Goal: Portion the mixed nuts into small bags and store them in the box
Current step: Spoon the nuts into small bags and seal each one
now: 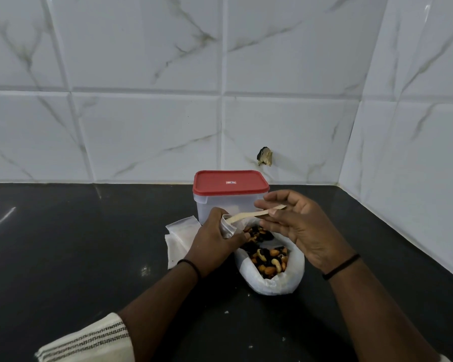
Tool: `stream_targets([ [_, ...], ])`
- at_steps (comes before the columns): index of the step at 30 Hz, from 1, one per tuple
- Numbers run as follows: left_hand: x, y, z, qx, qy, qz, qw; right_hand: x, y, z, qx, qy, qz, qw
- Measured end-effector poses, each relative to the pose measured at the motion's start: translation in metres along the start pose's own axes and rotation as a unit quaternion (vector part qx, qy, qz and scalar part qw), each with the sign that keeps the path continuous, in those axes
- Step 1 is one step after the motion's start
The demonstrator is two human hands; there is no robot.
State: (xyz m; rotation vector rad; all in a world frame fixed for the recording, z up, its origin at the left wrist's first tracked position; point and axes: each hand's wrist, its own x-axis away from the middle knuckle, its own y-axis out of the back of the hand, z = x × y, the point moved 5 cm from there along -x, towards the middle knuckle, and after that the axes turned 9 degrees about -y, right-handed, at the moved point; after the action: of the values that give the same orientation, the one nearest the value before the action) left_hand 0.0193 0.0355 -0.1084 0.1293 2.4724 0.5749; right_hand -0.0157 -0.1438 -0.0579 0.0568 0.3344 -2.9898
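1. Two flat small bags (179, 237): left of the box (229, 195) (red lid fitted).
2. Left hand (215, 242): grips one small bag (228, 228), before the box.
3. One open bag of mixed nuts (268, 259): before the box.
4. Right hand (296, 226): pinches one wooden spoon (254, 215).

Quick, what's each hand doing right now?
Left hand: grips a small clear plastic bag.
Right hand: pinches a pale wooden spoon.
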Motion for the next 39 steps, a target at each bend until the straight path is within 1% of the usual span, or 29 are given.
stream_targets([
  [3,0.000,0.000,0.000,0.007,0.005,0.002,1.000,0.000,0.002,0.001,-0.028,0.001,0.004,1.000],
  [6,0.001,0.001,0.001,0.013,0.010,0.003,1.000,-0.001,0.006,-0.001,-0.033,-0.007,-0.023,0.999],
  [9,0.001,0.001,0.001,0.024,0.015,0.004,1.000,-0.002,0.014,-0.002,-0.058,-0.018,-0.083,0.995],
  [11,0.001,0.001,0.001,0.021,0.015,0.002,1.000,-0.003,0.023,-0.003,-0.084,-0.020,-0.141,0.986],
  [12,0.001,0.001,0.000,0.019,0.013,0.001,1.000,-0.002,0.027,-0.003,-0.076,-0.016,-0.178,0.981],
  [13,0.001,0.001,0.001,0.018,0.012,0.000,1.000,-0.002,0.034,-0.003,-0.038,-0.003,-0.224,0.974],
  [14,0.001,0.001,0.001,0.017,0.012,0.000,1.000,-0.002,0.041,-0.002,0.034,0.019,-0.277,0.960],
  [15,0.001,0.001,0.001,0.016,0.013,0.000,1.000,-0.001,0.046,0.001,0.128,0.050,-0.324,0.936],
  [16,0.001,0.001,0.001,0.015,0.015,0.001,1.000,-0.001,0.048,0.003,0.215,0.080,-0.349,0.909],
  [17,0.001,0.001,0.001,0.016,0.017,0.003,1.000,-0.002,0.047,0.004,0.280,0.102,-0.353,0.887],
  [18,0.000,0.001,0.001,0.017,0.020,0.004,1.000,-0.003,0.044,0.003,0.318,0.113,-0.345,0.876],
  [20,0.000,0.001,0.001,0.017,0.022,0.005,1.000,-0.005,0.041,0.000,0.346,0.109,-0.325,0.873],
  [22,0.000,0.002,0.001,0.021,0.021,0.002,1.000,-0.009,0.041,-0.007,0.346,0.079,-0.311,0.882],
  [23,0.000,0.001,0.001,0.022,0.020,0.000,1.000,-0.011,0.042,-0.012,0.329,0.055,-0.302,0.893],
  [26,0.000,0.002,0.000,0.020,0.019,-0.002,1.000,-0.016,0.042,-0.028,0.232,-0.040,-0.264,0.935],
  [29,0.000,0.001,0.000,0.018,0.021,0.002,1.000,-0.018,0.045,-0.033,0.177,-0.085,-0.257,0.946],
  [31,0.001,0.001,0.000,0.021,0.021,0.002,1.000,-0.018,0.049,-0.032,0.159,-0.088,-0.270,0.945],
  [35,0.001,0.002,-0.001,0.026,0.019,-0.001,0.999,-0.017,0.057,-0.030,0.153,-0.070,-0.306,0.937],
  [39,0.001,0.002,-0.001,0.025,0.019,-0.001,0.999,-0.013,0.062,-0.025,0.128,-0.057,-0.326,0.935],
])
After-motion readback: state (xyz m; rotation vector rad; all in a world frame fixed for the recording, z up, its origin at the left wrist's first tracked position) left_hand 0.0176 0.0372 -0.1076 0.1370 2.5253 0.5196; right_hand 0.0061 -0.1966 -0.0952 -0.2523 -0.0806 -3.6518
